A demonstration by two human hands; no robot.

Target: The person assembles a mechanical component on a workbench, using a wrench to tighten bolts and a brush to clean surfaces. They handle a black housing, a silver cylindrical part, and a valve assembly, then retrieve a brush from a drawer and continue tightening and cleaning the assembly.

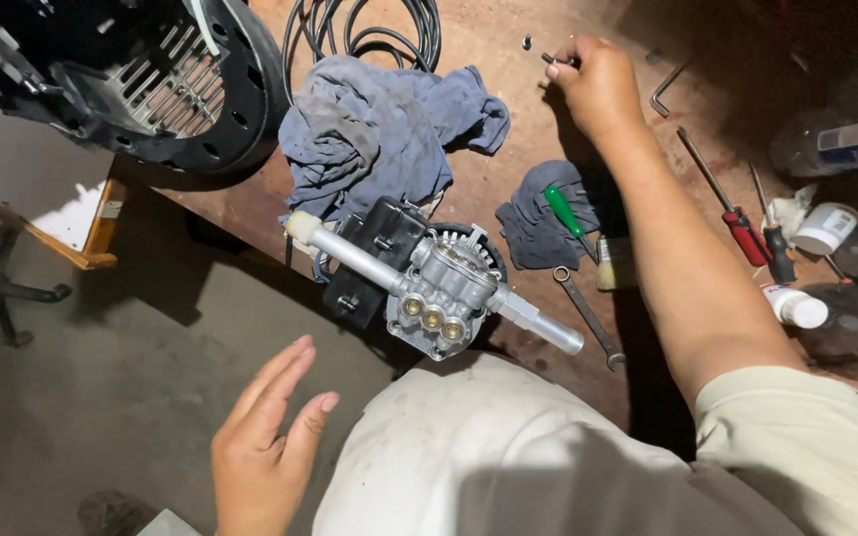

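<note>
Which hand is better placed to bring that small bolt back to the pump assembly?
Probably the right hand: its fingertips already pinch the small bolt at the bench's far side. The left hand hangs open and empty below the pump assembly, better placed to steady it.

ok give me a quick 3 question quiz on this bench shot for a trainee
1. True or false: the left hand is holding the pump assembly.
2. What is the right hand picking up at the far side of the bench? A) a small dark screw-like part B) the green-handled screwdriver C) the spanner
3. What lies just behind the pump assembly, towards the black cable coil?

Key:
1. False; it hangs open off the bench edge, touching nothing.
2. A
3. A crumpled blue-grey rag.
</note>
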